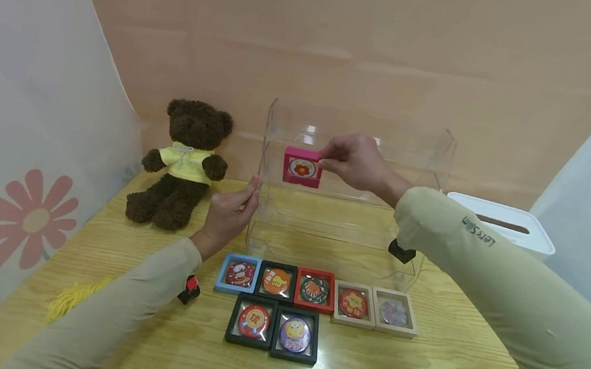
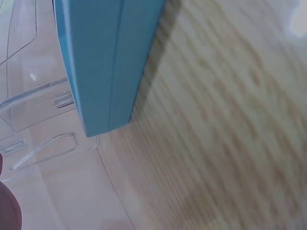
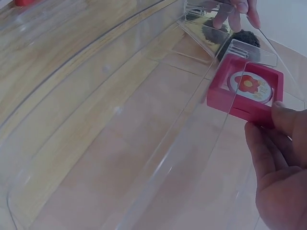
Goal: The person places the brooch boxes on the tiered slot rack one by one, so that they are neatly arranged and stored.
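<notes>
My right hand (image 1: 358, 162) pinches the right edge of a pink square display frame (image 1: 287, 166) with a red-flower badge inside. In the right wrist view, the pink frame (image 3: 225, 100) stands upright at a tier of the clear acrylic stand (image 1: 323, 228), partly behind a transparent lip. The left side edge of this stand is held between the thumb and fingers of my left hand (image 1: 226, 213). Close to the left wrist camera is the side of the light-blue frame (image 2: 103, 62); only a bit of fingertip (image 2: 7, 206) shows there.
Before the stand lie several framed badges: blue (image 1: 220, 277), black (image 1: 275, 298), red (image 1: 313, 308), beige (image 1: 353, 322) and more black (image 1: 293, 357). A brown teddy bear (image 1: 183, 169) sits left. A white tissue box (image 1: 539, 232) stands right; yellow tassels (image 1: 74, 298) lie left.
</notes>
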Demonstrator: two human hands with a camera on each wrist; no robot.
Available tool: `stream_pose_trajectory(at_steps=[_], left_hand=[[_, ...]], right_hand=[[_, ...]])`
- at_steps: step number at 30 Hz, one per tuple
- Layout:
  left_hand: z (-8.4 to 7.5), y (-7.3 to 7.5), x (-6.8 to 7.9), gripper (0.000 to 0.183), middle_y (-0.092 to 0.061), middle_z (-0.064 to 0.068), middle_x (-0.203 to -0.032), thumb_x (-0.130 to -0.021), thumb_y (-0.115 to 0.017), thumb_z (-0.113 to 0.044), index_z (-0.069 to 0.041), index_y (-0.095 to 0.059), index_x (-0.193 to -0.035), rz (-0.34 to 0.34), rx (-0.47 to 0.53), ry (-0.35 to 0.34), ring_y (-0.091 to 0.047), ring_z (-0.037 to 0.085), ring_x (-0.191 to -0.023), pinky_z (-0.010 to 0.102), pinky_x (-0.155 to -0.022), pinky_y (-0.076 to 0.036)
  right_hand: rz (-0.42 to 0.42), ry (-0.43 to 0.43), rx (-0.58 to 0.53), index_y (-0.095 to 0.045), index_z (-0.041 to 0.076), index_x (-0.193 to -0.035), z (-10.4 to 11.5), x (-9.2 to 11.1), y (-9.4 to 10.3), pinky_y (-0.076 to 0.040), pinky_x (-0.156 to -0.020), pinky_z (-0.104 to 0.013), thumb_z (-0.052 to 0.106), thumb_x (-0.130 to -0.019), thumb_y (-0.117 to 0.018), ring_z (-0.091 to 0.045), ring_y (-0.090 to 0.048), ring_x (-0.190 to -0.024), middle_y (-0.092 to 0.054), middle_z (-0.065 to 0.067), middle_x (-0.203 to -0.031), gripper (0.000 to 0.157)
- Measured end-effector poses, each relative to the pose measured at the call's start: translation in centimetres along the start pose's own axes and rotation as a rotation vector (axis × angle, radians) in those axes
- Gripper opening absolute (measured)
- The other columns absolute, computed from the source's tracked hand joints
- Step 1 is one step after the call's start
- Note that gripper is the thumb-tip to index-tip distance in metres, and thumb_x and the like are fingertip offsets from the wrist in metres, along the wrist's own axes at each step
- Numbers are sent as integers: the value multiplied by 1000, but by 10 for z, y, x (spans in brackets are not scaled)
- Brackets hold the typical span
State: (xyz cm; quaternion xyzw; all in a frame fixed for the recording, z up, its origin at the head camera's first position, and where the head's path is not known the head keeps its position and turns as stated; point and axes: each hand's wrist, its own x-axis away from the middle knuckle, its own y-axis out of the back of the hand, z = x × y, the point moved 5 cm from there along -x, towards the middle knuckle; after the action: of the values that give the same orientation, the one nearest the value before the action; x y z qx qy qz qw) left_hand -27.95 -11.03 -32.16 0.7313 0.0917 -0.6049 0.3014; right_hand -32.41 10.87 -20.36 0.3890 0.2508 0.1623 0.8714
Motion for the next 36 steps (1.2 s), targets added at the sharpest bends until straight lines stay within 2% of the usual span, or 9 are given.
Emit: stream_pose_trajectory(at_steps=[5, 12, 18, 25, 29, 36], left_hand=[[2, 0, 1, 30, -68, 19, -91, -95, -54, -10, 10, -62, -116, -13, 16, 27, -61, 17, -46, 31, -42, -52], [1, 0, 1, 30, -69, 20, -87, -89, -59, -3, 10, -62, -116, -11, 45, 35, -63, 17, -48, 31, -44, -53], [0, -1, 1, 30, -69, 20, -82, -94, -55, -10, 12, -63, -114, -19, 35, 45, -61, 17, -45, 31, -42, -52], [0, -2, 1, 35, -69, 19, -75, -98, -51, -18, 11, -64, -112, -41, 24, 39, -60, 17, -44, 32, -41, -51], [-1, -3, 1, 33, -69, 18, -73, -97, -52, -16, 11, -64, -111, -42, 40, 51, -59, 16, -42, 33, -41, -51], [-2, 0, 1, 28, -69, 17, -74, -93, -55, -7, 12, -64, -111, -25, 70, 58, -59, 15, -42, 31, -44, -53]], right_hand=[[32, 11, 20, -71, -1, -93, 2, -3, -2, -54, -81, -36, 2, -87, -68, -23, -68, -87, -70, -11, -92, 7], [37, 45, 42, -69, -1, -91, 7, -7, -6, -52, -84, -37, 0, -87, -67, -24, -67, -90, -70, -10, -92, 5], [43, 47, 102, -67, 2, -90, 10, -13, -11, -50, -85, -35, 2, -89, -66, -21, -66, -90, -70, -8, -91, 2], [36, 41, 91, -68, 2, -90, 12, -16, -14, -51, -84, -35, 3, -89, -66, -21, -67, -89, -70, -8, -91, 2], [28, 58, 79, -68, 1, -90, 13, -16, -16, -52, -82, -35, 3, -89, -66, -22, -67, -90, -70, -9, -94, 3], [38, 80, 67, -69, 2, -102, 15, -5, -13, -51, -85, -38, 7, -90, -66, -22, -65, -95, -68, -9, -104, 14]])
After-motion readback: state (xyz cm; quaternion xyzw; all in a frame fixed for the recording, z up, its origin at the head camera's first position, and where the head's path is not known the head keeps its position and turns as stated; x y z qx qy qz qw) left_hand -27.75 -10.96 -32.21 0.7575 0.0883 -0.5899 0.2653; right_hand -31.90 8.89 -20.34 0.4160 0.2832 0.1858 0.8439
